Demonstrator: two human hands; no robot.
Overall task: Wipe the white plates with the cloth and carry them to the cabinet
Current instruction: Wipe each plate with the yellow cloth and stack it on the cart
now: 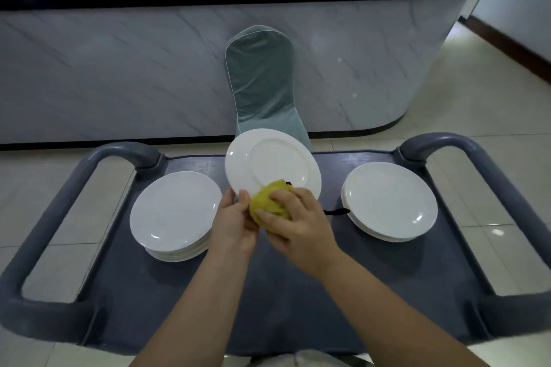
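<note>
At frame centre the left hand [234, 222] pinches only the lower-left rim of the tilted white plate [272, 162] — a hard rub could, I judge, lever it free and drop it onto the grey cart [268, 292], the left plate stack [176, 211] or the right plate stack [389, 201]. The right hand [298, 217] clutches the bunched yellow cloth [269, 202], pressed to the plate's lower edge — the plate rises just above both hands. Beyond stands a teal-covered chair [259, 80].
</note>
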